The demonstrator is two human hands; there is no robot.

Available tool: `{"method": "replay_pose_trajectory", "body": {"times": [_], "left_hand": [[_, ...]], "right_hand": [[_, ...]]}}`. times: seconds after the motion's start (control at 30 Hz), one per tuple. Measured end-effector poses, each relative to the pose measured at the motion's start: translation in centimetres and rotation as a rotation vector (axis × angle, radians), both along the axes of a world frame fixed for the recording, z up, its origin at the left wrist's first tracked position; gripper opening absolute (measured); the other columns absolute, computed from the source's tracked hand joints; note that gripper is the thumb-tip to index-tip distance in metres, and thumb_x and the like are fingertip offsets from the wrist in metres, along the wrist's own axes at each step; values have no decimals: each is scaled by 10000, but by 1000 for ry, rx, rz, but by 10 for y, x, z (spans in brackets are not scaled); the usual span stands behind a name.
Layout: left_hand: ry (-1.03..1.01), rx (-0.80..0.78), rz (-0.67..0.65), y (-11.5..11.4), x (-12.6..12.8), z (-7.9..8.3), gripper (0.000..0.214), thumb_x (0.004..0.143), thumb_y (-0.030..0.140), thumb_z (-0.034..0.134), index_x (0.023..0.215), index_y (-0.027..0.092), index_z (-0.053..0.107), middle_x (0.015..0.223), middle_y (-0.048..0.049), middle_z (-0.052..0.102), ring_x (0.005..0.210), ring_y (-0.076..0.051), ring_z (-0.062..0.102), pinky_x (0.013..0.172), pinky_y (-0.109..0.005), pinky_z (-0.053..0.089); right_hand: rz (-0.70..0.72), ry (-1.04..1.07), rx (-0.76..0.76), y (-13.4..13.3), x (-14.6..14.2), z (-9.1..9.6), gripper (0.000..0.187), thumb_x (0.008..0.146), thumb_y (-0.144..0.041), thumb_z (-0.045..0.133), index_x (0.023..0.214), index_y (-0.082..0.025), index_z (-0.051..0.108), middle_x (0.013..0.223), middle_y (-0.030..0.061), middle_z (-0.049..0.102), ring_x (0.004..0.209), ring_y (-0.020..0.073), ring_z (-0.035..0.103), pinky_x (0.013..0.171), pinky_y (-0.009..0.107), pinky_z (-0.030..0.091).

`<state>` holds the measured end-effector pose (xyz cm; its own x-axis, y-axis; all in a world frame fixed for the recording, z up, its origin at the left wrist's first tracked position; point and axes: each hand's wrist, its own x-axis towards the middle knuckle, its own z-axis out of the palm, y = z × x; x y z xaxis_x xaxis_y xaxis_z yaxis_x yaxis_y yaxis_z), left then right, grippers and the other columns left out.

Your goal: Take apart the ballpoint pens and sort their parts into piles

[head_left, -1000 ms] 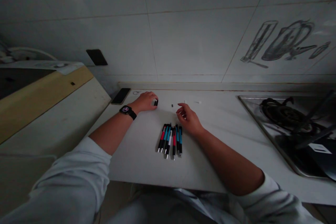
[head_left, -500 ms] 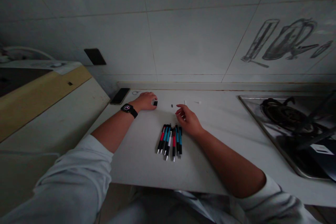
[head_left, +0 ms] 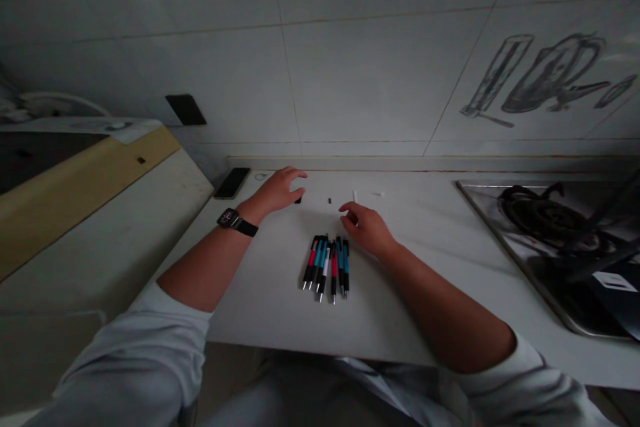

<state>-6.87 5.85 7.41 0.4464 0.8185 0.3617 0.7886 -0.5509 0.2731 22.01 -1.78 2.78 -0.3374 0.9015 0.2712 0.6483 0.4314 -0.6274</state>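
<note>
The background is filled by a pale tiled wall (head_left: 360,87), on which kitchen objects are drawn at the right side. Below it, a white counter (head_left: 270,293) is extended. Its left end is bordered by a large pale box-like unit (head_left: 115,227) with a wooden strip, and at its right end a stove (head_left: 543,217) is set in.

Over the counter two bare hands are held. The fingers of the left hand (head_left: 280,192) are spread, with the thumb kept apart from the index finger. The fingers of the right hand (head_left: 370,230) are loosely curled; whether something small is enclosed in them cannot be told.

Between the forearms, several pens (head_left: 327,265) in red, blue and white are laid side by side, with their tips pointed toward the person, just beside the right hand. At the back left, a dark phone (head_left: 233,183) is placed flat. A black watch (head_left: 229,217) is worn on the left wrist. Near the phone a thin ring (head_left: 261,177) is seen.

Beyond the right hand, a thin white stick (head_left: 355,195) and a white bit (head_left: 381,194) are found. At the left thumb tip a black piece (head_left: 299,200) is partly hidden, and between the hands a tiny dark piece (head_left: 330,201) is left lying.
</note>
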Motion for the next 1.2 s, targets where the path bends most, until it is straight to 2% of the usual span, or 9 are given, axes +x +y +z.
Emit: {"method": "replay_pose_trajectory", "body": {"times": [0.1,0.23,0.4,0.53,0.67,0.8,0.97,1.1,1.2], "left_hand": [[-164,-90,14,-35,27,4,283,909,270,615,1179,197,658,1178,-81,701,942,-200,668,903,-381,559],[-303,-221,-43,-70,58,-17,261,904,262,637,1158,204,655,1113,-64,723,752,-149,651,725,-320,559],[-344,-176,-13,-76,71,-58,157,934,250,610,1075,216,669,1000,-41,723,787,-164,658,741,-325,556],[-325,-165,-59,-72,67,-73,156,927,197,606,1067,224,669,992,-42,707,863,-182,676,783,-341,567],[-303,-144,-79,-72,62,-72,180,930,176,599,1089,226,668,1026,-46,703,890,-182,673,832,-351,566],[-284,-138,-93,-74,60,-68,182,939,165,592,1097,223,663,1044,-48,699,908,-183,669,858,-360,563],[-281,-127,-108,-77,60,-64,189,950,162,590,1114,226,659,1051,-52,690,891,-181,662,848,-362,568],[-291,-121,-118,-80,61,-59,253,935,151,630,1177,223,645,1072,-49,686,841,-164,643,841,-352,570],[-316,-96,-180,-81,63,-58,419,923,176,685,1325,242,590,1149,-61,674,882,-166,639,846,-347,572]], "right_hand": [[12,-185,-98,-3,4,10,137,930,-257,595,1024,-221,689,798,27,720,692,168,613,660,281,384],[74,-347,-210,-9,6,14,159,891,-268,657,1036,-214,693,832,56,743,733,199,646,650,286,380],[123,-465,-230,-19,0,14,222,887,-230,624,1100,-215,682,896,81,767,815,231,698,666,290,400],[97,-571,-188,-26,-5,16,203,919,-245,567,1080,-209,685,954,123,772,848,264,717,651,305,398],[44,-661,-154,-30,-9,15,224,960,-292,509,1073,-195,676,972,161,763,845,290,719,648,325,404],[3,-690,-155,-34,-9,15,230,944,-353,558,1067,-184,654,975,187,753,845,313,715,646,336,410],[-20,-670,-179,-34,-6,19,234,910,-280,579,1110,-175,636,998,200,748,875,319,706,685,349,422],[-81,-506,-153,-24,0,19,266,890,-218,577,1153,-178,592,935,149,753,821,274,692,686,326,406],[-15,-228,-121,-14,3,12,283,886,-216,594,1159,-197,524,854,71,739,773,222,666,677,300,406]]}}
